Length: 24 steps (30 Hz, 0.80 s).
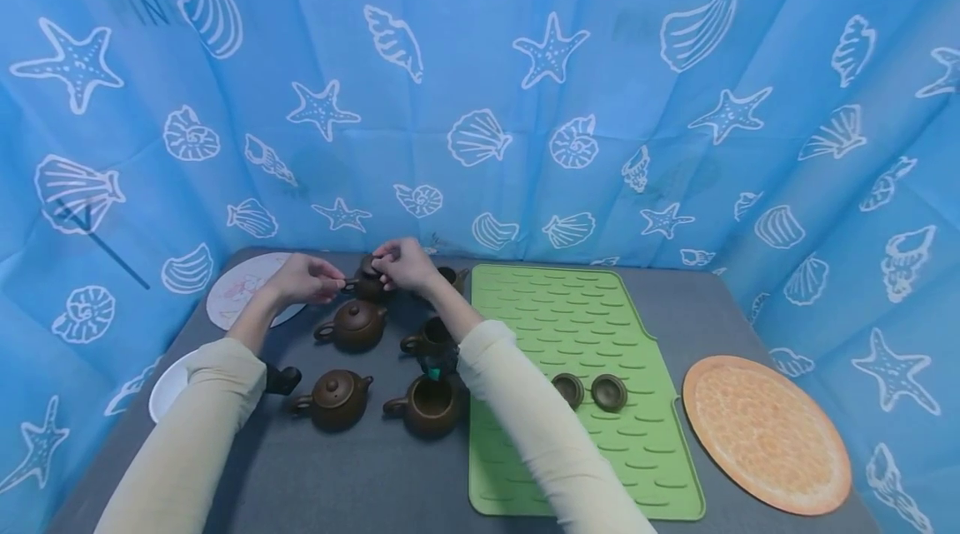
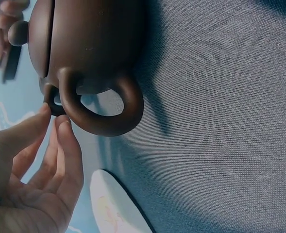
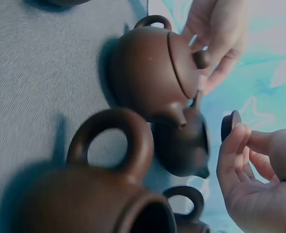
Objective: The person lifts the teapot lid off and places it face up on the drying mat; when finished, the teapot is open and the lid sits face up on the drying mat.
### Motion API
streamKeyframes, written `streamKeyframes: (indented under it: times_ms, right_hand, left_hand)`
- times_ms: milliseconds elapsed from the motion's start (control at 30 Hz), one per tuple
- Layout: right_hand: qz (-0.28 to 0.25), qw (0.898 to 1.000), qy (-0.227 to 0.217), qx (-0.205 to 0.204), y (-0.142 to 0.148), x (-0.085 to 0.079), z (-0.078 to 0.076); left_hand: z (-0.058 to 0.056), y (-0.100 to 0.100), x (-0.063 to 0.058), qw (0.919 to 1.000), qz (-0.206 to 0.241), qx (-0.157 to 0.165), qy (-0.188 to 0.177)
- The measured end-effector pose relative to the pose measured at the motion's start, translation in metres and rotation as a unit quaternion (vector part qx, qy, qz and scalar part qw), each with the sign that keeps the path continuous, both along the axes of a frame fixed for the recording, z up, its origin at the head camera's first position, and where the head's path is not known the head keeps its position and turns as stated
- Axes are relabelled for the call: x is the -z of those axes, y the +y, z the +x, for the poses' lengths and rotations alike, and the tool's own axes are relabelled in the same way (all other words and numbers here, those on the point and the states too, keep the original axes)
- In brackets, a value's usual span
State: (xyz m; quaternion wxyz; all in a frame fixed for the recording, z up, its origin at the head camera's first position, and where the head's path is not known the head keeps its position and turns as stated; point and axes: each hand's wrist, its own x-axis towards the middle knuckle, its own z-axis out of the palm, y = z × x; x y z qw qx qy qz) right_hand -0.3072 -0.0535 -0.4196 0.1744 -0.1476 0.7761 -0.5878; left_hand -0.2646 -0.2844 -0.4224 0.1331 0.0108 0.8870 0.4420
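Observation:
My left hand (image 1: pixel 303 277) pinches the handle of the farthest dark brown teapot (image 3: pixel 184 148) at the back left. Just above that pot's open top, my right hand (image 1: pixel 407 265) holds a small round lid (image 3: pixel 227 126) between thumb and fingertips, tilted on edge and apart from the pot in the right wrist view. Nearer the front stand two lidded teapots (image 1: pixel 356 326) (image 1: pixel 337 402). To their right is a column of lidless teapots: one in front (image 1: pixel 432 409), one in the middle partly behind my right wrist, and one at the back (image 1: pixel 450 274) mostly hidden by the hand.
Two loose lids (image 1: pixel 609 393) (image 1: pixel 570 390) lie on a green ridged mat (image 1: pixel 562 309). A round tan placemat (image 1: pixel 765 434) is at the right. On the left are a patterned white plate (image 1: pixel 232 292) and a white dish (image 1: pixel 169 388). A blue curtain (image 1: pixel 480 101) hangs behind the table.

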Motion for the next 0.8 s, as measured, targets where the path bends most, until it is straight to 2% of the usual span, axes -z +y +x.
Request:
streamKeyframes:
  times_ms: [133,333,667,800]
  right_hand:
    - [-0.006,1.0,0.009,-0.024,0.017,-0.008,0.004]
    - [0.008,0.998,0.046,-0.051,0.054,-0.022,0.015]
    - [0.023,0.998,0.055,-0.024,0.13,-0.034,0.036]
    - [0.03,0.997,0.063,-0.039,0.158,-0.033,0.048]
  left_hand:
    - [0.001,0.0,0.0,1.0,0.003,-0.005,0.0]
    - [0.003,0.0,0.0,0.9999,-0.001,-0.012,-0.004]
    - [-0.001,0.0,0.005,0.9999,-0.014,-0.007,0.007]
    - [-0.001,0.0,0.006,0.9999,-0.009,-0.005,0.01]
